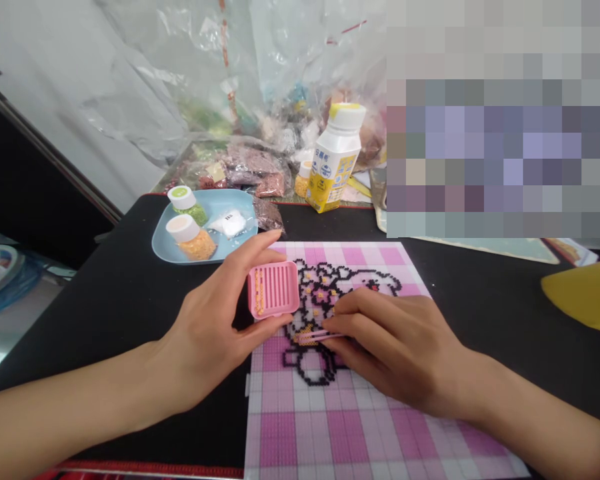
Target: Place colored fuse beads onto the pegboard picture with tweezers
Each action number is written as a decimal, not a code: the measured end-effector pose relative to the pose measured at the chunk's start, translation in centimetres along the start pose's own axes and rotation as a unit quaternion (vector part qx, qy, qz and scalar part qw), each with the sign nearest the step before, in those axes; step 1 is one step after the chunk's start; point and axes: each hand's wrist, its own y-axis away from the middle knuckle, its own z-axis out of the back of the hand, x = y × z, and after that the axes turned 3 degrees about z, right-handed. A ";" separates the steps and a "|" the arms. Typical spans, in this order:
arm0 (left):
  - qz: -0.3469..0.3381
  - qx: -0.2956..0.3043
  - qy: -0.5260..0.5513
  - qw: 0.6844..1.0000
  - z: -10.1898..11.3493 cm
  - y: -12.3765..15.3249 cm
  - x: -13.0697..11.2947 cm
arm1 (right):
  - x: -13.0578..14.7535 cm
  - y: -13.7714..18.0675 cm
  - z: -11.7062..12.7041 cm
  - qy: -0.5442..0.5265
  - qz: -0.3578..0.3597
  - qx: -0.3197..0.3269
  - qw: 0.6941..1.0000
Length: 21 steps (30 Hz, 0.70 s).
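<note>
My left hand [220, 300] grips a small pink ridged bead tray [280, 287] by its edges, tilted toward me. A few orange-yellow beads lie in its left grooves. In my right hand [405, 333] are pink tweezers [315, 336], pinched between thumb and fingers. Their tips point left, at a patch of yellow beads on the pink and white checked pegboard [325, 433]. Black beads [313, 383] outline a figure there, with pink and yellow beads inside. My right hand covers part of the figure. Whether the tips hold a bead is too small to tell.
A blue tray [163, 243] at the back left holds a green-bead jar [193, 210], an orange-bead jar [197, 245] and a white packet [230, 223]. Behind are bagged beads [255, 163] and a yellow-white bottle [335, 157]. Something yellow [585, 293] stands at right.
</note>
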 end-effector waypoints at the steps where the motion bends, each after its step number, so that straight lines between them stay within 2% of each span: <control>1: 0.000 0.000 -0.001 1.000 0.0 0.0 0.0 | 0.0 0.0 0.0 0.000 0.000 0.000 1.000; 21: 0.008 0.008 0.000 1.000 0.0 -0.1 -0.1 | 0.1 -0.1 0.2 0.004 0.001 -0.001 1.000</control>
